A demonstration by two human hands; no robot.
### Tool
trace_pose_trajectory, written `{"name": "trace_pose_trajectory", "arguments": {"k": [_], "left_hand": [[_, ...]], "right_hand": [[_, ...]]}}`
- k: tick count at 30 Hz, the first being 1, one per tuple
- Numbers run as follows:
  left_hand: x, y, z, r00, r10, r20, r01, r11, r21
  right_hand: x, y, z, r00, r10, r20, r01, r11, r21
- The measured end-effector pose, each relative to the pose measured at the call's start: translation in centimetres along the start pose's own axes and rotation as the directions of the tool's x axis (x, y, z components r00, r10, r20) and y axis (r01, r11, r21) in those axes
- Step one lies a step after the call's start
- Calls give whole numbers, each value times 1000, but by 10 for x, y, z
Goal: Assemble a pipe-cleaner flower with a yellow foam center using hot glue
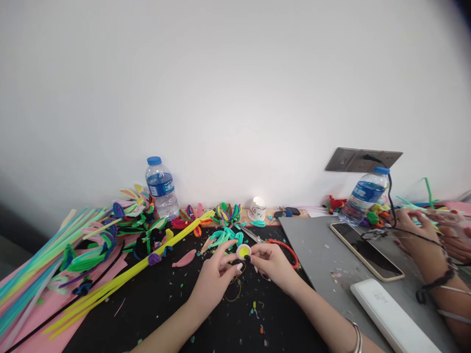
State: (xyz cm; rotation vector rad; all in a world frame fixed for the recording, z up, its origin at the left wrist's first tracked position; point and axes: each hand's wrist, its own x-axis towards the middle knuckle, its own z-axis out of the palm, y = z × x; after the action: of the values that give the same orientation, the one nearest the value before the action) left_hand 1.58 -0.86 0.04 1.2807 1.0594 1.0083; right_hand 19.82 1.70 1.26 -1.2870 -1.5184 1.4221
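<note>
My left hand (215, 277) and my right hand (272, 264) meet over the black mat (165, 304), both pinching a small round white piece with a yellow centre (243, 251). The fingers of both hands are closed around its rim. A thin loop of wire (232, 289) lies on the mat just under my left hand. Orange-handled scissors (279, 244) lie right behind my right hand.
Long pipe cleaners (55, 274) and folded pipe-cleaner flowers (136, 215) fill the left side. Two water bottles (161, 187) (364, 195), a lit candle cup (256, 208), a phone (368, 250) and a white power bank (390, 314) are nearby. Another person's hands (430, 235) work at the right.
</note>
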Motion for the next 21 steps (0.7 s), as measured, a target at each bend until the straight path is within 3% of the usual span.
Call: {"name": "trace_pose_trajectory", "arguments": {"k": [14, 21], "left_hand": [[3, 3, -4, 979, 200, -40, -193, 971, 138], [2, 2, -4, 980, 198, -34, -190, 969, 158]], "right_hand": [[-6, -9, 1, 988, 120, 94, -125, 991, 50], [-7, -10, 1, 986, 115, 121, -122, 991, 56]]}}
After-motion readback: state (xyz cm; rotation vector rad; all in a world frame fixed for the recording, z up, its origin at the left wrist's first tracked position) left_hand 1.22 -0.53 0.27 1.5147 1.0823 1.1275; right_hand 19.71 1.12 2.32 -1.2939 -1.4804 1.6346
